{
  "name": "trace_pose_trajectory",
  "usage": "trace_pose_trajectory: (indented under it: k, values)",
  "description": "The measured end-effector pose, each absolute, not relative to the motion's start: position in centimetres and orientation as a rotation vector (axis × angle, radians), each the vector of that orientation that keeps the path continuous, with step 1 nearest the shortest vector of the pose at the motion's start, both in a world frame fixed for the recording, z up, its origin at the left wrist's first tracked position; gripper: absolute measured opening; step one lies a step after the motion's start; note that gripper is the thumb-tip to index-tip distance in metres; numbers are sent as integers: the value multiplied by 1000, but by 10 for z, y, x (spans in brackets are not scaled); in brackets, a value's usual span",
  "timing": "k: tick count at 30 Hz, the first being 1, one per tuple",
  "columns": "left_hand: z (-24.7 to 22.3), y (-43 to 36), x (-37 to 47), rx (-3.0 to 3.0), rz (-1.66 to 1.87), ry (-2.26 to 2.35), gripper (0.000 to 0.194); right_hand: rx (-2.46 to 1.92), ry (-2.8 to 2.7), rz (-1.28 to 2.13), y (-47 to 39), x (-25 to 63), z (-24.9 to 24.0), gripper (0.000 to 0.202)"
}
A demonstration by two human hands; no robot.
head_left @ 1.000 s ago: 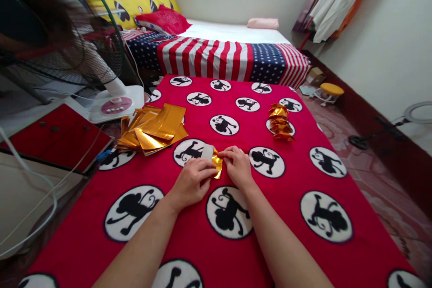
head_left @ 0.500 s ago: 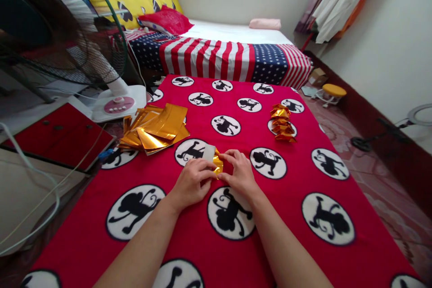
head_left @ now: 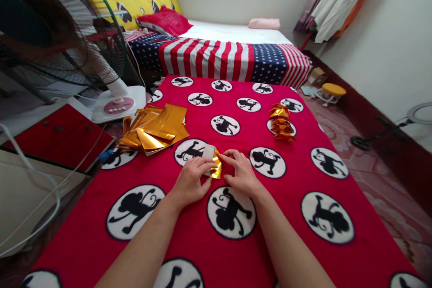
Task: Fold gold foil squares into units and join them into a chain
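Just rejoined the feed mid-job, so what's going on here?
The person's left grip holds a small, partly folded gold-and-grey foil paper down on red monkey-print cloth. The right grip is at the paper's right edge, thumb and index finger apart. A loose pile of flat gold foil sheets lies farther left; a row of folded gold foil pieces sits farther right.

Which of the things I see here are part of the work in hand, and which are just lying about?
Seemingly part of the work:
gold-and-grey paper piece, under the left hand, the right hand at its edge
loose gold sheets
folded gold pieces

Seemingly just around:
fan
red pillow
pink cushion
yellow-topped stool
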State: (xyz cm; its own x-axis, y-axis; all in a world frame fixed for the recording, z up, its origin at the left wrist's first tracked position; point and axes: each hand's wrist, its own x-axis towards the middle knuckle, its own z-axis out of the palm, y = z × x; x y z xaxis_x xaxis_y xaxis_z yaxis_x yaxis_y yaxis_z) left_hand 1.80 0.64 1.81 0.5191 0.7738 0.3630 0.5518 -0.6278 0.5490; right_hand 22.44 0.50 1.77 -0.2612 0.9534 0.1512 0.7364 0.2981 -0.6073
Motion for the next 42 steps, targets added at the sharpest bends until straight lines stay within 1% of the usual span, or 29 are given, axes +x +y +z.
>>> trace_pose_trajectory:
  k: [5,7,11,13,16,21,28,38,42]
  values:
    - [16,5,21,2475,878,1094,46,-1500,-2050,550,5,222,13,59]
    - [16,5,21,2525,913,1084,43,-1506,-2042,543,6,222,12,59]
    - [15,6,20,2609,934,1074,28,-1510,-2042,536,6,221,12,57]
    - [15,7,19,2646,933,1068,23,-1515,-2048,535,6,221,12,59]
    - [14,8,20,2667,954,1053,23,-1540,-2048,529,6,220,13,62]
    - [10,12,22,2656,988,1046,26,-1572,-2045,514,6,218,13,60]
    - [11,16,21,2640,1075,1029,23,-1595,-2022,509,7,216,14,60]
    - [10,15,20,2602,1037,959,18,-1571,-1977,497,4,216,11,57]
    - [11,10,23,2549,988,871,17,-1555,-1947,483,6,216,12,50]
